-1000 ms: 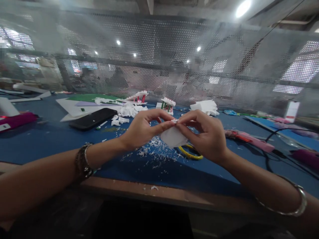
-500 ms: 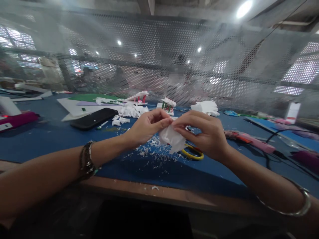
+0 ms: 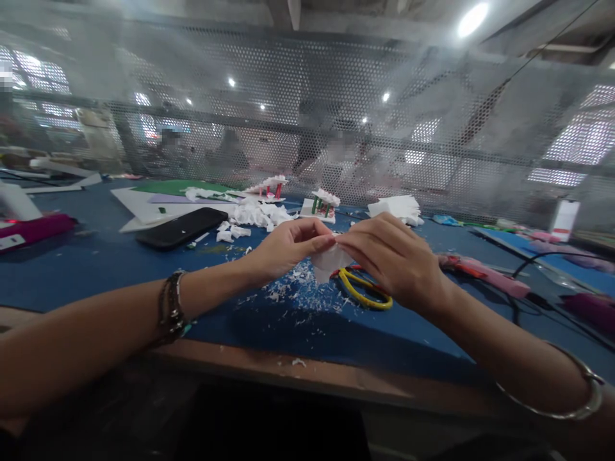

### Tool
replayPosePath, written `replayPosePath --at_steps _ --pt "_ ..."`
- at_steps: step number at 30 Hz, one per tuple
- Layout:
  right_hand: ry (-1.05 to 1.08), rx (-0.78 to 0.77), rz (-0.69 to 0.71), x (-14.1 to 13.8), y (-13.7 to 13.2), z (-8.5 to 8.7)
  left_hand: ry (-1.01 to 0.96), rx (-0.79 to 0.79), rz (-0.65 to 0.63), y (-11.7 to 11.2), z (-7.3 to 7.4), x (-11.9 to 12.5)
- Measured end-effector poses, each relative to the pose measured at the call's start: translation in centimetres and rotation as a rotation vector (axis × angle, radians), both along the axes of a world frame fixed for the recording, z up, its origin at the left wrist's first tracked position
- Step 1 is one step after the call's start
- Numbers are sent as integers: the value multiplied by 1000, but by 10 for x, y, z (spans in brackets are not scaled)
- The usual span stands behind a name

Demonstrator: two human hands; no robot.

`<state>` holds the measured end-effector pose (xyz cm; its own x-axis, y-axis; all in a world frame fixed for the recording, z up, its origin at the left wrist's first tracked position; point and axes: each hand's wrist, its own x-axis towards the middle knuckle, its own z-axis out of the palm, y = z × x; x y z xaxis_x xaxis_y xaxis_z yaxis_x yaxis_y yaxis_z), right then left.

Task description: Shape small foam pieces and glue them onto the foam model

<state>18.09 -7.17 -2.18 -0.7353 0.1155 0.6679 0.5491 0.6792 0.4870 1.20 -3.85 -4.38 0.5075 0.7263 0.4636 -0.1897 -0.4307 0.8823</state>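
Between my two hands hangs a thin, crumpled piece of white tissue paper [image 3: 329, 261]. My left hand [image 3: 288, 248] pinches its upper edge with thumb and fingertips. Close against it, my right hand [image 3: 394, 259] has its fingers closed on the other side of the same piece. Under the hands lie yellow-handled scissors [image 3: 368, 298], partly hidden by the right hand. Small white paper scraps [image 3: 302, 291] are scattered on the blue tabletop [image 3: 202, 323] below.
A black phone [image 3: 182, 229] lies left, beside a heap of crumpled white paper [image 3: 259, 213]. Behind stand two small models, one with green posts [image 3: 323, 206], one with red posts [image 3: 270, 189]. Right lie a pink tool [image 3: 494, 274] and black cable [image 3: 542, 250]. A perforated metal screen [image 3: 307, 115] rises behind.
The fingers of both hands have drawn tighter together, and less of the tissue paper hangs below them. More of the yellow scissor handles shows now.
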Motion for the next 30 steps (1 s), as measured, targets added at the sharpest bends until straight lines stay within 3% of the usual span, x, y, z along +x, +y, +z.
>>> replayPosePath --at_steps 4,10,16,23,30 --pt "31 -11 -17 -4 2 -2 9 65 19 -2 1 0" --pt "176 -205 -33 -6 7 -4 0 204 105 -4 -3 3" --pt "273 -285 -63 -7 9 -8 14 315 156 -3 -11 2" --pt "375 -356 -27 -13 5 -11 123 503 401 -6 -5 1" --pt "590 -669 162 -10 3 -6 3 289 178 1 -5 0"
